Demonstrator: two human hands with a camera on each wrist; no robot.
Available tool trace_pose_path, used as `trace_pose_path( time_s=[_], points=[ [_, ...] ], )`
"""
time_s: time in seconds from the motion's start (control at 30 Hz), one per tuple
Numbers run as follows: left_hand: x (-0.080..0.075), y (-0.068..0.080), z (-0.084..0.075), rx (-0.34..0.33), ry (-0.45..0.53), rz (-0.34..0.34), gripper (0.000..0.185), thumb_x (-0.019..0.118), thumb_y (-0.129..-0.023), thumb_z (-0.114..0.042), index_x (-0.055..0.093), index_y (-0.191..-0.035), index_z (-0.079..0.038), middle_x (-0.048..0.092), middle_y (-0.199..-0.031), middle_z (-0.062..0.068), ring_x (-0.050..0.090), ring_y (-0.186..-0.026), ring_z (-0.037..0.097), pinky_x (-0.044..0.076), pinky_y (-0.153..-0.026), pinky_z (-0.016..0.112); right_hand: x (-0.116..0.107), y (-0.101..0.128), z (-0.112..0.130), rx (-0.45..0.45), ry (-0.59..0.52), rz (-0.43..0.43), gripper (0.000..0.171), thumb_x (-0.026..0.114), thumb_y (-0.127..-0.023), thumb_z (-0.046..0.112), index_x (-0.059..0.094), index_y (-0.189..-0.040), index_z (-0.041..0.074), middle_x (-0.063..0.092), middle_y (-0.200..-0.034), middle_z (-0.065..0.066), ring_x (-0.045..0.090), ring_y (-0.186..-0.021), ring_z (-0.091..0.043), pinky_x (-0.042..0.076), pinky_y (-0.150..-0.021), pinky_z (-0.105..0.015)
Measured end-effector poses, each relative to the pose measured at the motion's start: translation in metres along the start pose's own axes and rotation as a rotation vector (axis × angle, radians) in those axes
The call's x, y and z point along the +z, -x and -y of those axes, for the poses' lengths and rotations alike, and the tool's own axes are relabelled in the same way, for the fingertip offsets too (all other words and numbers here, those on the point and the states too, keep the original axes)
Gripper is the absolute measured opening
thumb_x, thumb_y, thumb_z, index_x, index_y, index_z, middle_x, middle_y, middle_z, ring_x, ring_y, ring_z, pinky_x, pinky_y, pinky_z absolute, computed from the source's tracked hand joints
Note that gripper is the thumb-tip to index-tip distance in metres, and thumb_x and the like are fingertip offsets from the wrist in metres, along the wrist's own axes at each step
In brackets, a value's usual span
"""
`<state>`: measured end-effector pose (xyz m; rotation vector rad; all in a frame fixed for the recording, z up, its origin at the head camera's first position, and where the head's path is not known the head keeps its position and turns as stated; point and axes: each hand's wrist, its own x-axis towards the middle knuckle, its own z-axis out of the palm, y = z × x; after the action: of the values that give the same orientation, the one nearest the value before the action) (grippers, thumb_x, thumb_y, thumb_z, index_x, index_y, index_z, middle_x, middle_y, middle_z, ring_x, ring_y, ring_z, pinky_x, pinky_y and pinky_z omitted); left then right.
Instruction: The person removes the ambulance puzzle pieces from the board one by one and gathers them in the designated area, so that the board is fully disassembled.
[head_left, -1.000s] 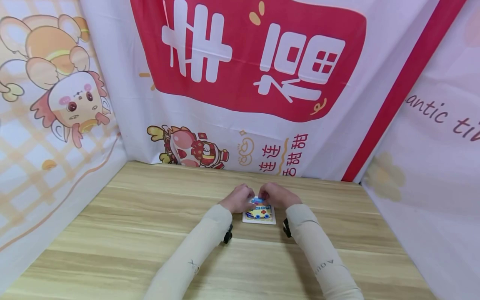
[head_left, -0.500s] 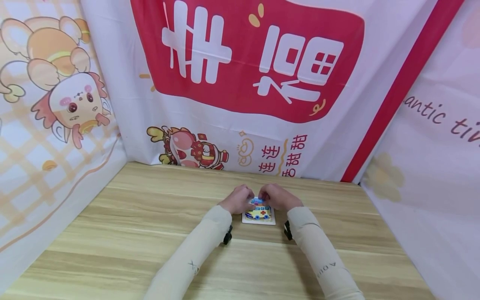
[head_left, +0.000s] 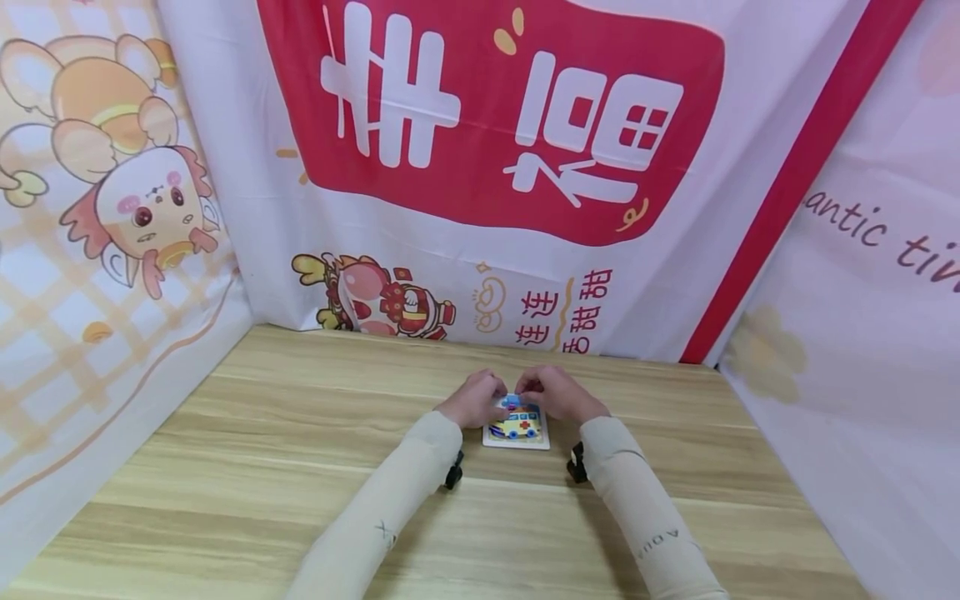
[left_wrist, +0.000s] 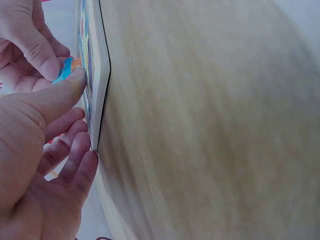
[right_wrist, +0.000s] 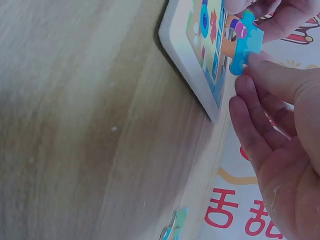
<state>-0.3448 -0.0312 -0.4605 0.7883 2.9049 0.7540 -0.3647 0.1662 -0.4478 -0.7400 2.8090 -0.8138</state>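
Board [head_left: 517, 445]: lies flat on the surface, roughly midway between its left and right edges and near the far edge, with a strip of wood between; thin, squarish, round-cornered, white-rimmed, printed with a yellow ambulance on blue wheels.
Piece [right_wrist: 248, 44]: over the far part of the board, in the right hand; flat jigsaw shape with rounded knobs, light blue with orange and a pink-purple patch. Whether it touches the board cannot be told.
Right hand [head_left: 561, 394]: grasps the piece, thumb tip on its blue end; the lower fingers bend loosely beside the board.
Left hand [head_left: 472, 401]: thumb reaches over the board to the piece, fingertips at the board's left edge; whether it grips either cannot be told.
Surface [head_left: 285, 450]: pale wood, streaky grain running mostly side to side; it spreads wide to the left and right of the board, and nearer between the sleeves.
Far edge: meets a softly creased white cloth [head_left: 465, 275] with a large red panel.
Left edge: meets a cloth with orange checks [head_left: 82, 342].
Right edge: meets a pale lettered cloth [head_left: 862, 358].
Sleeves [head_left: 390, 492]: cream, dark-lettered, with black devices [head_left: 453, 472] below the cuffs.
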Motion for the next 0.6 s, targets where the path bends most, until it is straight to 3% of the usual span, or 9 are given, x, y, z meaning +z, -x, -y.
trace_pose_path(
  time_s=[0.33,0.6],
  points=[
    [0.001,0.001,0.003,-0.019,0.015,0.009,0.040,0.076,-0.084,-0.025,0.067,-0.115,-0.003,0.061,-0.110,0.009,0.056,-0.102,0.020,0.047,-0.096,0.036,-0.016,0.011,-0.007,0.015,-0.069,-0.029,0.008,0.062,-0.094,0.016,0.069,-0.096,0.016,0.069,-0.096,0.000,0.061,-0.087,-0.012,0.051,-0.081,-0.030],
    [-0.002,0.003,0.000,-0.039,0.015,0.025,0.042,0.075,-0.085,-0.026,0.065,-0.119,-0.004,0.059,-0.111,0.007,0.056,-0.103,0.019,0.048,-0.098,0.035,-0.046,0.034,-0.039,0.018,-0.033,-0.063,0.006,0.062,-0.094,0.014,0.068,-0.092,0.013,0.067,-0.090,0.000,0.059,-0.082,-0.012,0.050,-0.074,-0.027]
  ],
)
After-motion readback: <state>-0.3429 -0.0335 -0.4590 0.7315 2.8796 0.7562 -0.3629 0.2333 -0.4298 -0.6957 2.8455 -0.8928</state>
